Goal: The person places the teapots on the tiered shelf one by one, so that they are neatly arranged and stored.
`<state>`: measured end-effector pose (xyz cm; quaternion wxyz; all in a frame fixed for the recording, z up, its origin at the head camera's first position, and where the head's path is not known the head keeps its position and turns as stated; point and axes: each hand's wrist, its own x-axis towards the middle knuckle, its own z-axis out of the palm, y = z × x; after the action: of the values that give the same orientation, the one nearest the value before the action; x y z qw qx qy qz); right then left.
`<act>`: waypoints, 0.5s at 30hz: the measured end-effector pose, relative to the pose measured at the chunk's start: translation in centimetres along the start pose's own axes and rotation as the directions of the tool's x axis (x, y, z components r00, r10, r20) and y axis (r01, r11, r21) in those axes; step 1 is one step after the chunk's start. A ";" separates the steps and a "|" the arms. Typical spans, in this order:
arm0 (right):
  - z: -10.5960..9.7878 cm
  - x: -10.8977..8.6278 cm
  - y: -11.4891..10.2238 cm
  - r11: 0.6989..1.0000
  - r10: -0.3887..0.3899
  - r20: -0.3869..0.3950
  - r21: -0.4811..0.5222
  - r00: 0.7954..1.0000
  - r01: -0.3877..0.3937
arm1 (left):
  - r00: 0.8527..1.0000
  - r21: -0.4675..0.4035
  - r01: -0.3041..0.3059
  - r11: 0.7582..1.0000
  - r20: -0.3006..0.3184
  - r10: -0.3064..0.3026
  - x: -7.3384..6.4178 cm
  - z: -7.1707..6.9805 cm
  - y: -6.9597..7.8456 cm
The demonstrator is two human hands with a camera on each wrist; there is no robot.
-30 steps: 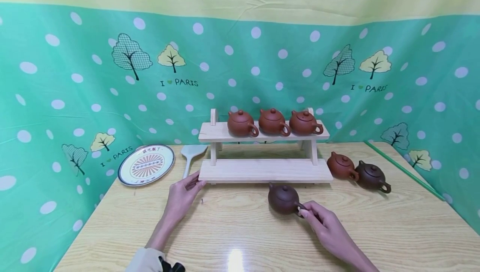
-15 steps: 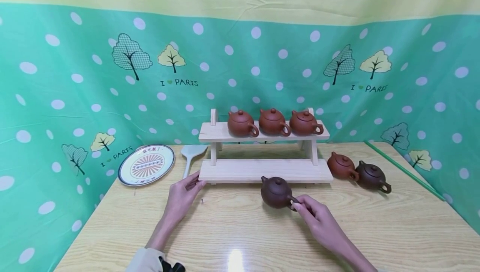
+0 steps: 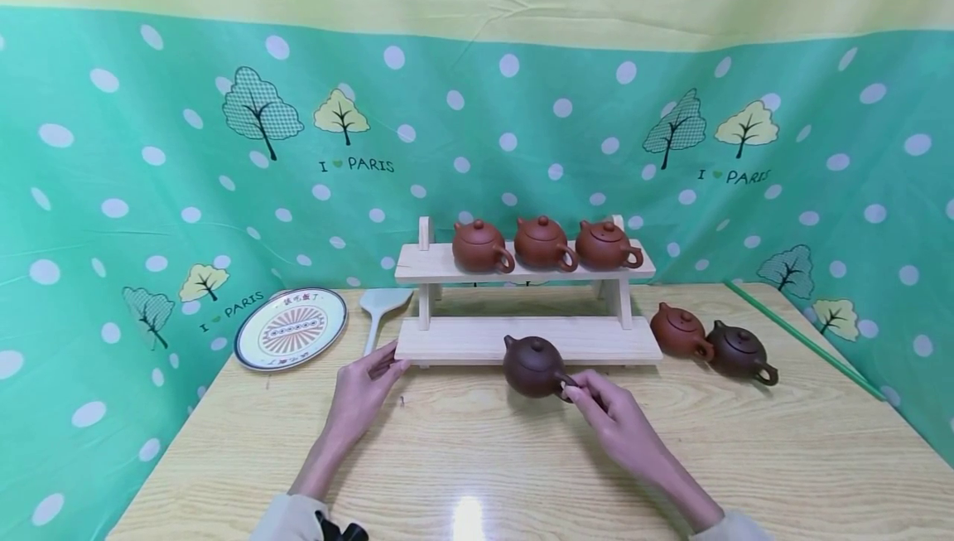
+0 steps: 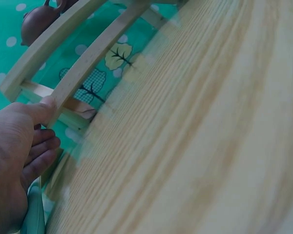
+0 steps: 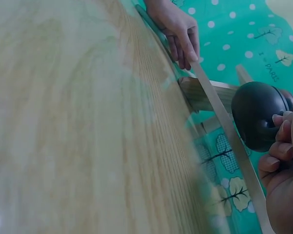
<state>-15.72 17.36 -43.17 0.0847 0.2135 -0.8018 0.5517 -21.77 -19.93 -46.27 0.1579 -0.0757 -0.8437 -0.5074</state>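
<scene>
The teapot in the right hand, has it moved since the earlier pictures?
Yes: in the head view, the teapot moved left and upward against the wooden shelf.

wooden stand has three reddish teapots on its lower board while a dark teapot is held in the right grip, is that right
Not quite: the three reddish teapots sit on the upper board of the wooden stand, as the head view shows. The dark teapot is indeed held in the right grip.

Table — plate, spatula, rod, red teapot, brown teapot, shelf — three teapots atop
</scene>
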 end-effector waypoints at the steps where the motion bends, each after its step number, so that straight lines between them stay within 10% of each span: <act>1: 0.1 0.1 0.0 1.000 -0.001 0.002 0.006 1.000 0.001 | 1.000 0.000 -0.001 1.000 -0.001 0.001 0.0 0.0 0.0; 15: 1.0 1.6 0.1 1.000 0.022 0.009 0.010 1.000 -0.022 | 1.000 -0.002 -0.005 1.000 -0.003 0.005 0.0 0.0 0.0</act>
<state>-17.07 16.08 -43.02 0.0743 0.2076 -0.8015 0.5558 -21.82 -19.98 -46.28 0.1604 -0.0772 -0.8429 -0.5078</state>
